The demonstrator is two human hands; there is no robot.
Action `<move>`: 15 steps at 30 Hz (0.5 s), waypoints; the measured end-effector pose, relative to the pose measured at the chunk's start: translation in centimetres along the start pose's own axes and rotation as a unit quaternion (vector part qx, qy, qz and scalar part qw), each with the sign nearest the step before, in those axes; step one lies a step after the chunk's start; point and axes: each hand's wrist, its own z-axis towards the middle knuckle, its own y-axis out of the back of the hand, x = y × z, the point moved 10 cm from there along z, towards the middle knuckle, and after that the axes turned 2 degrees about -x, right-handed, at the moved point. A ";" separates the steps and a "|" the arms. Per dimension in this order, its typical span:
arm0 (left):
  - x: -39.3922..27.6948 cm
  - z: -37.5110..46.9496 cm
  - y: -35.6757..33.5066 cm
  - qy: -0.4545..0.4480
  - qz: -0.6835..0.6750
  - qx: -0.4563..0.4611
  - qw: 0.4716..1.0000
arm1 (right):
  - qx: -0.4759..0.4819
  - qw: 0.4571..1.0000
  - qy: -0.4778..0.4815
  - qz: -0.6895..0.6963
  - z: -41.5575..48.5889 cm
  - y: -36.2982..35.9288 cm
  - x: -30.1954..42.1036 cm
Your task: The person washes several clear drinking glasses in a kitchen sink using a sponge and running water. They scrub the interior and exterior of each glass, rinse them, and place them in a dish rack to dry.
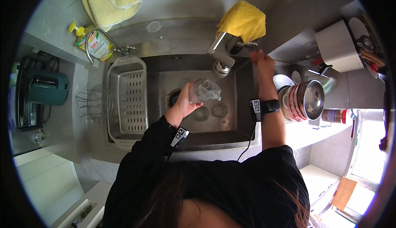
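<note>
My left hand (183, 102) is closed around a clear drinking glass (194, 95), tilted above the sink (213, 127). A whitish mesh scrubber (209, 91) sits in the glass's mouth. Below them, several clear glass pieces, among them one round glass (201, 113) and one scalloped glass (220, 110), rest on the sink floor. The faucet (222, 58) reaches over the basin, its head just right of the held glass. My right hand (264, 63) is raised beside the sink's right rear corner, near the dark faucet base (235, 45). Its fingers are blurred, so contact there is unclear.
A perforated steel drain basket (128, 99) covers the sink's left side. Left of it stands a wire rack (94, 102). A soap bottle (97, 45) and small tap (123, 50) are behind. A yellow cloth (244, 20) drapes the faucet base. Stacked bowls (304, 101) stand right.
</note>
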 end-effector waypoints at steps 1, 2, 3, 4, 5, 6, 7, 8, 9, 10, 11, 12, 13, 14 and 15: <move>0.0 -0.2 0.1 -0.001 0.004 -0.004 1.000 | -0.012 1.000 -0.001 0.004 -0.5 -0.1 0.4; 0.0 -0.4 0.3 0.000 0.006 -0.012 1.000 | -0.021 1.000 0.001 0.012 -1.2 -0.3 0.9; -0.1 -0.6 0.3 0.000 0.006 -0.012 1.000 | -0.040 0.999 -0.001 0.022 -2.2 -0.4 1.4; -0.1 -0.8 0.5 -0.001 0.009 -0.022 1.000 | -0.012 0.998 0.032 -0.044 -3.8 -1.5 2.3; -0.1 -1.0 0.6 -0.003 0.009 -0.024 1.000 | -0.016 0.992 0.030 -0.120 -5.7 -2.0 2.2; -0.2 -1.1 0.6 -0.006 0.012 -0.021 1.000 | 0.061 0.975 0.153 -0.152 -8.9 -4.4 3.8; -0.2 -1.3 0.6 -0.007 0.017 -0.017 1.000 | 0.125 0.942 0.246 -0.193 -12.9 -6.3 4.5; -0.3 -1.5 0.5 -0.009 0.027 -0.007 1.000 | 0.219 0.901 0.305 -0.218 -16.3 -8.0 4.7; -0.2 -1.7 0.9 -0.005 0.034 -0.018 0.999 | 0.321 0.791 0.448 -0.265 -20.0 -10.0 5.5; -0.2 -1.9 0.8 -0.004 0.037 -0.014 0.999 | 0.359 0.736 0.483 -0.309 -21.9 -10.7 4.7; -0.1 -2.0 1.3 0.005 0.039 -0.030 0.999 | 0.369 0.732 0.486 -0.303 -22.6 -11.0 4.5; 0.0 -2.1 1.6 0.012 0.039 -0.040 0.998 | 0.386 0.719 0.487 -0.311 -23.2 -11.4 4.0; 0.1 -2.2 2.0 0.020 0.044 -0.051 0.998 | 0.402 0.706 0.488 -0.319 -23.5 -11.6 3.8; 0.2 -2.2 2.2 0.027 0.046 -0.057 0.997 | 0.402 0.700 0.492 -0.327 -23.2 -12.0 3.8; 0.3 -2.3 2.4 0.032 0.049 -0.058 0.997 | 0.439 0.719 0.439 -0.312 -22.8 -12.4 3.3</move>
